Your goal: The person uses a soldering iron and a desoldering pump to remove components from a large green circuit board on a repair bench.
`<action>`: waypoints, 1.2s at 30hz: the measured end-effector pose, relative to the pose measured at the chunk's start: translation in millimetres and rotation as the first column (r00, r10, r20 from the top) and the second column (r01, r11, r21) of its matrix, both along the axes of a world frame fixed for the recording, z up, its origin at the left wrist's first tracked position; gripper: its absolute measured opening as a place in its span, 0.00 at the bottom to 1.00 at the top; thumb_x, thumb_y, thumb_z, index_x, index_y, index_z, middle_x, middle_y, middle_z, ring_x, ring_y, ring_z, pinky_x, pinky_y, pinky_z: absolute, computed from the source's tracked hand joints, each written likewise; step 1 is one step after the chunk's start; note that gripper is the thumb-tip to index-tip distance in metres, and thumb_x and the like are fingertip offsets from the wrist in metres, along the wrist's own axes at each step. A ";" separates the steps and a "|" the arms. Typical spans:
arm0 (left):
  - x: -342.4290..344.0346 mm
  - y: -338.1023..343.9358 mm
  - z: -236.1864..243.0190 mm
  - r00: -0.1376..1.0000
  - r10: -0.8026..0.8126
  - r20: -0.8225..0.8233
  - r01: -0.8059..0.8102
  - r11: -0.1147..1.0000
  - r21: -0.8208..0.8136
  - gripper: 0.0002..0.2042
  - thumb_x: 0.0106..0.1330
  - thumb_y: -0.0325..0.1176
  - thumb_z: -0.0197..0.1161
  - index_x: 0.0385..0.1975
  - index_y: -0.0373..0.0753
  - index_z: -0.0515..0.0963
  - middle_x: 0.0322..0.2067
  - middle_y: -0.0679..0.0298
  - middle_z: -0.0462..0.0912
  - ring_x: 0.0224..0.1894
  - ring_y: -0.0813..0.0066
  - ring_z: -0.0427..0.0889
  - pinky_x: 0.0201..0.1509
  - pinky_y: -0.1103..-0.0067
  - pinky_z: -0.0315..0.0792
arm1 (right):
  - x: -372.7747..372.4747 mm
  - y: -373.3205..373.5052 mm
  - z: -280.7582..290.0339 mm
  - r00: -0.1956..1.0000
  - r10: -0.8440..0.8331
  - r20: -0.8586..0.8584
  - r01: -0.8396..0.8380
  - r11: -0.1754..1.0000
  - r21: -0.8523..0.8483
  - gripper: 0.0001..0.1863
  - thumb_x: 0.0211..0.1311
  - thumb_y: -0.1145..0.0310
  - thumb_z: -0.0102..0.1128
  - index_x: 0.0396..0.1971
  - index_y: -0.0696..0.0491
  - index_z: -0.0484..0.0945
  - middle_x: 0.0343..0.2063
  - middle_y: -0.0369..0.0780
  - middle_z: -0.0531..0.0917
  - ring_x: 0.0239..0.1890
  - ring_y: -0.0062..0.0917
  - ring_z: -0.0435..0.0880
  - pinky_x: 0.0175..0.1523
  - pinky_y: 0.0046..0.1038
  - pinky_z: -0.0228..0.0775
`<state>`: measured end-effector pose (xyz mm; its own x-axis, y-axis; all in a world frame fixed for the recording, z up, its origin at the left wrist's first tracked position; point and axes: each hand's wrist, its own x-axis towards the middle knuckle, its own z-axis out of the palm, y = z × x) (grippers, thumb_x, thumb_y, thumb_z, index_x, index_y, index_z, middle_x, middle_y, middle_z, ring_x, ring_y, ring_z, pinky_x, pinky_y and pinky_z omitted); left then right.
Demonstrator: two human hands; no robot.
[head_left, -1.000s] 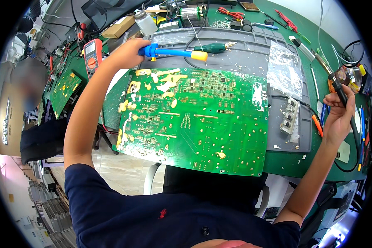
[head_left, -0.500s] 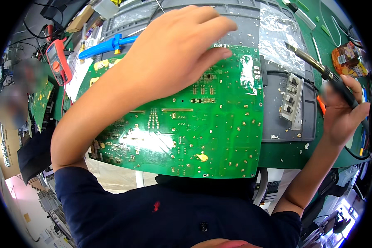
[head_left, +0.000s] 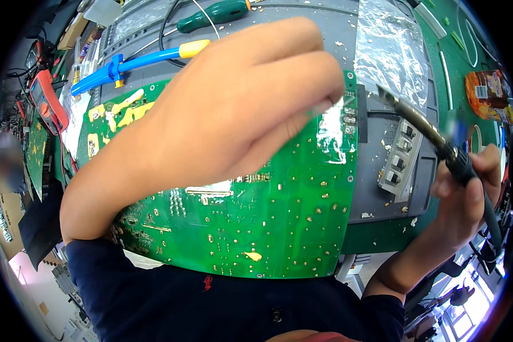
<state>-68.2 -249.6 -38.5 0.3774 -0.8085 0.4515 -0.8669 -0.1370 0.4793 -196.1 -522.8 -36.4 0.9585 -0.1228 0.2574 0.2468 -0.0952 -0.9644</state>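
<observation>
A large green circuit board [head_left: 302, 222] lies in front of me with its soldered side up. My left hand [head_left: 268, 85] reaches across its upper part, thumb and fingers pressed together near the board's upper right. What they pinch, if anything, is hidden. Out to the right, my right hand [head_left: 467, 194] grips a soldering iron [head_left: 459, 165] by its dark handle. The iron's metal tip points up and left, close to the board's upper right corner and a shiny white-glinting patch [head_left: 332, 131] there.
Beyond the board, a grey mat [head_left: 376, 191] bears a blue desoldering pump [head_left: 148, 61], a green-handled screwdriver [head_left: 214, 16] and a clear plastic bag [head_left: 390, 51]. A strip of black components [head_left: 400, 157] lies right of the board. A red multimeter [head_left: 48, 102] sits at left, an orange snack packet [head_left: 487, 94] at right.
My left hand's thumb and fingers have closed together and shifted toward the board's upper right. The soldering iron's tip has come nearer the board. The whole view has shifted.
</observation>
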 end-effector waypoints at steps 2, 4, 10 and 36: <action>0.8 -0.6 -3.8 0.999 -0.032 -0.026 0.031 0.999 -0.030 0.07 0.51 0.18 0.60 0.31 0.31 0.75 0.27 0.58 0.71 0.26 0.70 0.72 0.28 0.81 0.65 | -2.7 1.1 2.5 0.998 -0.035 -0.042 0.035 0.999 0.000 0.22 0.56 0.58 0.60 0.36 0.60 0.63 0.18 0.47 0.76 0.15 0.21 0.73 0.19 0.18 0.66; 2.3 -1.2 -7.4 0.997 -0.064 -0.045 0.062 0.997 -0.049 0.08 0.50 0.19 0.61 0.31 0.32 0.76 0.27 0.58 0.71 0.25 0.71 0.71 0.27 0.82 0.64 | -4.0 -1.5 4.5 0.996 -0.014 -0.086 0.017 0.999 0.032 0.22 0.56 0.57 0.60 0.36 0.60 0.63 0.18 0.47 0.76 0.14 0.21 0.73 0.19 0.18 0.66; 4.9 -2.4 -14.7 0.995 -0.056 -0.080 0.046 0.992 -0.116 0.09 0.47 0.17 0.61 0.30 0.32 0.77 0.26 0.59 0.70 0.23 0.74 0.69 0.24 0.83 0.62 | -1.5 -2.8 0.8 0.997 -0.066 -0.027 0.063 0.993 -0.096 0.20 0.58 0.56 0.57 0.33 0.59 0.65 0.14 0.45 0.74 0.11 0.20 0.70 0.17 0.17 0.59; 4.6 -8.7 -17.3 0.997 -0.037 -0.067 0.031 0.995 -0.094 0.08 0.40 0.23 0.61 0.25 0.36 0.78 0.25 0.61 0.68 0.20 0.75 0.65 0.22 0.82 0.56 | -1.4 33.0 -8.2 0.943 -0.329 0.059 0.331 0.898 -0.290 0.22 0.58 0.49 0.55 0.29 0.56 0.68 0.10 0.37 0.67 0.08 0.16 0.64 0.14 0.16 0.52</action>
